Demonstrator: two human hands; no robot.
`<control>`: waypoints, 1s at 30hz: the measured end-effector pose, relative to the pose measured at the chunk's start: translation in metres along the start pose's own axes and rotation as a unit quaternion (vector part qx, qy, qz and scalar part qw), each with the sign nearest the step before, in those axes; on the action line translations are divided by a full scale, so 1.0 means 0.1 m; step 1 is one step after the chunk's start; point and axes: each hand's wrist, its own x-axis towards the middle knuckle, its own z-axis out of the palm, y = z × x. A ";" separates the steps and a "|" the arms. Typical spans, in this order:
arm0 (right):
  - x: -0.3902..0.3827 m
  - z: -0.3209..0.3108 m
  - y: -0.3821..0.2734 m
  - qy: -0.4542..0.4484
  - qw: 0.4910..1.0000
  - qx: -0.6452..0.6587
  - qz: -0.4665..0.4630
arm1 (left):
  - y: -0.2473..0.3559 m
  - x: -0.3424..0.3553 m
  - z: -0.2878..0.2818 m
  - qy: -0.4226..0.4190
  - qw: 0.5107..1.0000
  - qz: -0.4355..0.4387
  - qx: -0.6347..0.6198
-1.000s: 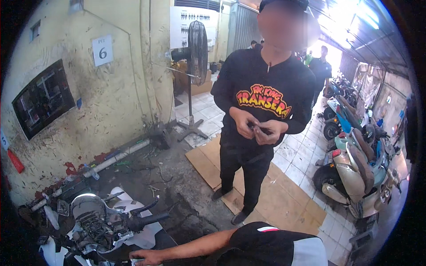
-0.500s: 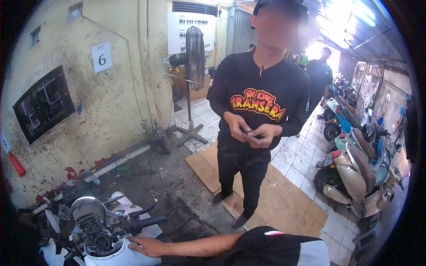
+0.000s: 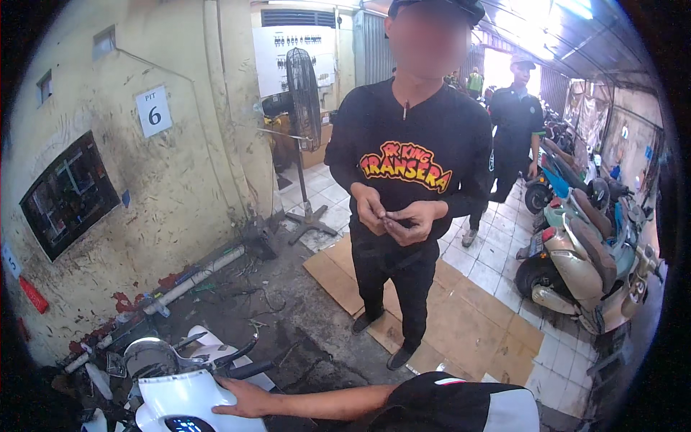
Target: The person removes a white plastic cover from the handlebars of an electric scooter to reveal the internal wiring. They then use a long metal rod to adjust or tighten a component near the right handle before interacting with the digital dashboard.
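Observation:
From the lower right my right arm stretches left, and my right hand (image 3: pixel 248 399) is at the right edge of a glossy white scooter cover (image 3: pixel 169 394) with a dark glossy insert. The fingers are bent against that edge and the hand appears to grip it. This cover sits over the scooter's handlebar area, hiding the wiring there. Just behind it show a round dark housing (image 3: pixel 150 356) and a black handlebar grip (image 3: pixel 252 369). My left hand is outside the picture.
Facing me, a person (image 3: pixel 410 158) in black stands on flattened cardboard (image 3: pixel 497 317), fingers pinched together. Another person (image 3: pixel 515 122) stands behind. Parked scooters (image 3: pixel 576 259) line the right side. A pedestal fan (image 3: pixel 302 101) stands by the stained wall (image 3: pixel 180 180) at left.
The white cover has come up over the open wiring at the handlebar, with my right hand at its edge. The person behind has come closer. My view has shifted slightly.

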 end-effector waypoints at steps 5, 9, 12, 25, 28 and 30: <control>0.31 -0.29 -0.16 -0.024 0.999 -0.006 0.030 | -0.08 0.08 0.15 0.048 0.997 0.023 0.051; 0.38 -0.32 -0.17 -0.014 1.000 -0.016 0.019 | -0.17 0.09 0.26 -0.011 0.998 0.026 -0.048; 0.39 -0.30 -0.16 -0.019 0.999 -0.014 0.042 | -0.19 0.06 0.34 -0.003 0.997 0.060 -0.047; 0.72 -0.26 0.04 0.010 0.999 0.003 -0.040 | -0.15 -0.04 0.46 0.036 0.995 0.066 -0.066; 0.72 -0.26 0.10 0.015 0.999 0.022 -0.029 | -0.14 -0.06 0.47 0.056 0.995 0.068 -0.054; 0.72 -0.28 0.10 0.031 0.999 0.020 -0.012 | -0.14 -0.08 0.53 0.063 0.994 0.064 -0.064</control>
